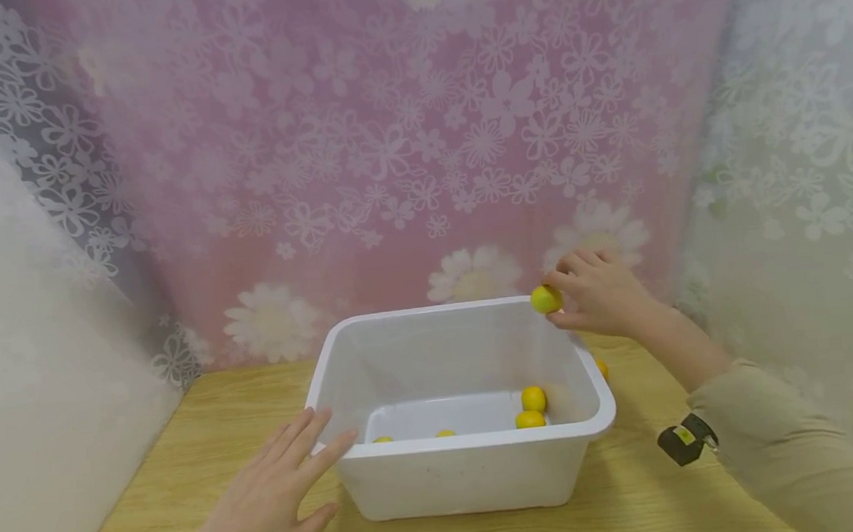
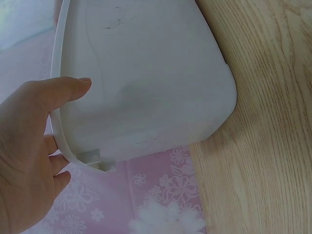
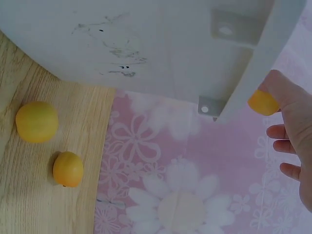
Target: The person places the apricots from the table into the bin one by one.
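A round yellow fruit [image 1: 546, 299] is pinched between the thumb and fingers of my right hand [image 1: 600, 296], over the back right rim of a white plastic tub [image 1: 465, 473]. The right wrist view also shows this held fruit [image 3: 263, 102], just beyond the tub's rim. My left hand [image 1: 280, 469], fingers spread and fairly straight, lies at the tub's front left corner. In the left wrist view its thumb [image 2: 70, 91] overlaps the outer wall and the other fingers are beside the rim. Inside the tub lie several yellow fruits [image 1: 533, 399], some partly hidden by the front wall.
Two more yellow fruits, one larger-looking [image 3: 37, 122] and one smaller [image 3: 68, 169], lie on the wooden table [image 1: 256, 388] right of the tub. Flowered curtains [image 1: 416, 133] hang behind and at both sides. A small black device [image 1: 685, 439] is by my right sleeve.
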Demonstrator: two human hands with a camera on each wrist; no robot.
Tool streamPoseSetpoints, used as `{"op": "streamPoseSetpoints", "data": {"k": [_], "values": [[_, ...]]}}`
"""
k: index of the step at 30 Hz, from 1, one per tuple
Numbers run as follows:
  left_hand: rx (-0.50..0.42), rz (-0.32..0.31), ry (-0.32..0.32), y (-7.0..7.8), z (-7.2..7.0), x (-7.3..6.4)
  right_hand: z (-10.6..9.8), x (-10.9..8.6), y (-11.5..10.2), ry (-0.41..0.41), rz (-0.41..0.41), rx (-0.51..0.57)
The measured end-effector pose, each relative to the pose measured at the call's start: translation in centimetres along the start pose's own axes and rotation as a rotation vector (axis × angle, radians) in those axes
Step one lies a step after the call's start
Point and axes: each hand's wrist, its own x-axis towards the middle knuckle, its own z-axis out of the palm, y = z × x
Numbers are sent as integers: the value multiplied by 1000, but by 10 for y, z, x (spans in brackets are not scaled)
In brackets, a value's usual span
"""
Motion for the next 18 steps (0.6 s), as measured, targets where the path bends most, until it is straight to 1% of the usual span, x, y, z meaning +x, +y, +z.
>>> {"op": "streamPoseSetpoints", "data": {"k": [9, 12, 18], "values": [[-3, -7, 3, 1, 0, 1, 9, 6, -5, -140, 76, 18], [-3, -11, 7, 1, 1, 0, 11, 6, -7, -146, 87, 36], [-12, -4, 18, 1, 1, 0, 12, 3, -7, -118, 101, 42]]}}
